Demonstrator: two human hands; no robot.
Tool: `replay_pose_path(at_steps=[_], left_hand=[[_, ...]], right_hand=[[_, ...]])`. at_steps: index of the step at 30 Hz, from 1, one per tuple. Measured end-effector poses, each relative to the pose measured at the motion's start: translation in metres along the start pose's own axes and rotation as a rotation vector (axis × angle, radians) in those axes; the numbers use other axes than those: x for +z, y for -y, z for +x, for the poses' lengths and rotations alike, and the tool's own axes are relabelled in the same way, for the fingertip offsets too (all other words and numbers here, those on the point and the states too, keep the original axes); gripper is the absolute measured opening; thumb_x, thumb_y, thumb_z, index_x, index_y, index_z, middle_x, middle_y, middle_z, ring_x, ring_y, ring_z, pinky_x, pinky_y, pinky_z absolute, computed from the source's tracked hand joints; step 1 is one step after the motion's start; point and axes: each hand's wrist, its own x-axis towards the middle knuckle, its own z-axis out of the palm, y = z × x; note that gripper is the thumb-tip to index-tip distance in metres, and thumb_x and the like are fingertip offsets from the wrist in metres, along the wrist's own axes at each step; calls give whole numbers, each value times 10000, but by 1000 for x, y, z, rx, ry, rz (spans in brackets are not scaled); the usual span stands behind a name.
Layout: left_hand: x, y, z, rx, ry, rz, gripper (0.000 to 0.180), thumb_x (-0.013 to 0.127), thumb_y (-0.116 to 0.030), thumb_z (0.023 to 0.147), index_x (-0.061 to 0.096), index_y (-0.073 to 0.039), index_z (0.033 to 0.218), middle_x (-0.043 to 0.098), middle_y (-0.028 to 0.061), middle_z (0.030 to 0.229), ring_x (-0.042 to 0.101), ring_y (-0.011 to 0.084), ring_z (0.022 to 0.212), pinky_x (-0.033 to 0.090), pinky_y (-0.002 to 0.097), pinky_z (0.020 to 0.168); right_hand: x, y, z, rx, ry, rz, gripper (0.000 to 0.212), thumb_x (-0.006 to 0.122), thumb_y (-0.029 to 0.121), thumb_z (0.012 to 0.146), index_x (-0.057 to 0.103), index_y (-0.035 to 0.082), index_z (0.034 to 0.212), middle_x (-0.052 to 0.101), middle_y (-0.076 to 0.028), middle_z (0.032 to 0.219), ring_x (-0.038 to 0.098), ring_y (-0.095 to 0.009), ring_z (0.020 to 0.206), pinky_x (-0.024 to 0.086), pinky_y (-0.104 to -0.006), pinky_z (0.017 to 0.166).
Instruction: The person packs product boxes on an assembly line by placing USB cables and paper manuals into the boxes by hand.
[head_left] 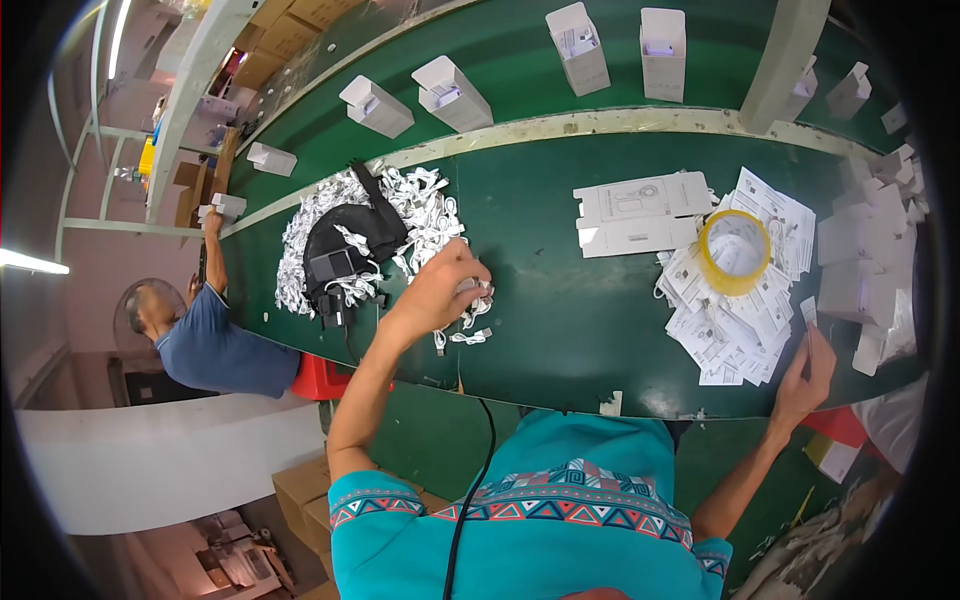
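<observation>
My left hand [437,292] has its fingers curled round a bundled white cable at the right edge of a big heap of white cables [300,255]. A few loose cables [470,337] lie just below that hand. On the heap rest a black cloth [345,222] and a black power adapter [333,264]. Over at the right, my right hand [806,378] pinches a small white leaflet [809,311]. Beside it is a spread pile of printed leaflets [700,335], topped by a roll of yellow tape [713,268].
A flattened white box [635,215] lies beyond the leaflets. Open white boxes [664,65] stand on the raised green ledge behind. More white boxes [850,245] are stacked at the right end. Another person [225,345] works at the far left near a red stool [315,379].
</observation>
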Motion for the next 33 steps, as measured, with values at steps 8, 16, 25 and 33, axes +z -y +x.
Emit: replay_pose_path(at_steps=[8,16,25,33], left_hand=[[-8,25,-1,-158,-237,-231,103,776,-54,925,703,-21,989,673,48,1012,584,124,817,495,279,718],[-30,-37,86,105,-598,-1260,175,621,-12,1033,622,2,1207,755,167,1075,740,300,1098,582,392,993],[-15,-59,337,511,-1005,-102,143,757,-34,856,708,-16,989,673,158,1029,681,395,974,546,430,874],[15,-54,348,257,-894,-251,140,790,-103,869,743,18,922,691,181,983,693,399,899,548,490,786]], right_hand=[[-2,-1,8,44,8,38,203,656,-81,974,740,-53,1157,760,-166,1104,702,-278,970,543,-353,871],[3,-3,8,-25,-23,86,186,670,-85,945,741,-51,1113,750,-183,1042,684,-332,918,543,-413,841],[-7,11,2,69,-110,99,188,680,-79,946,756,-54,1116,752,-137,972,623,-239,835,484,-344,710],[-16,73,73,-13,-163,322,305,677,-165,848,754,-63,1124,756,-163,1020,705,-253,915,557,-343,828]])
